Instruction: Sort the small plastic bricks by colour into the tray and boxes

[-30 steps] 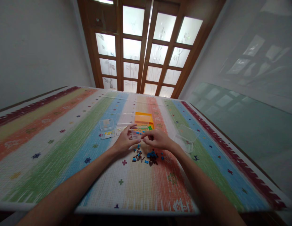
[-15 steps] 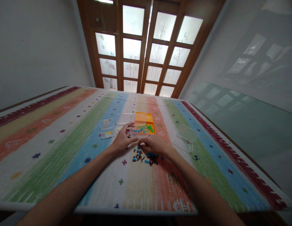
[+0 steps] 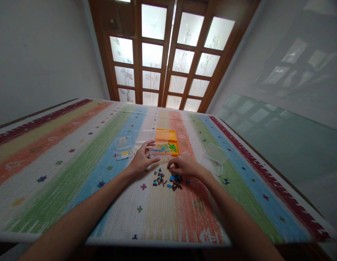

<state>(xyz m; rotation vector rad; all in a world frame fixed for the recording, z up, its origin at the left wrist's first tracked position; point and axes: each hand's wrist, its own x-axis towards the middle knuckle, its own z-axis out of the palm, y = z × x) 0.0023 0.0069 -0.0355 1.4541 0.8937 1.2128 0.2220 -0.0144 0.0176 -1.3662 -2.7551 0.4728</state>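
My left hand (image 3: 141,158) is curled around the left end of a clear plastic box (image 3: 168,153), with the thumb along its near side and the fingers at its far corner. Several small blue pieces lie in that box. My right hand (image 3: 184,165) hovers at the far right of a loose pile, thumb and forefinger pinched together at a tiny dark piece too small to name. The pile holds small brown building pieces (image 3: 159,180) and blue building pieces (image 3: 176,178), spread on the striped tablecloth.
Behind the clear box stands an open orange case (image 3: 177,144) with green pieces inside. A small open clear box (image 3: 124,155) with yellow pieces sits at left. Another open clear box (image 3: 212,165) stands at right. The striped tablecloth (image 3: 116,214) covers the table.
My right hand has moved slightly right, away from my left thumb, uncovering blue pieces at the far edge of the pile. The left hand and clear box have stayed put.
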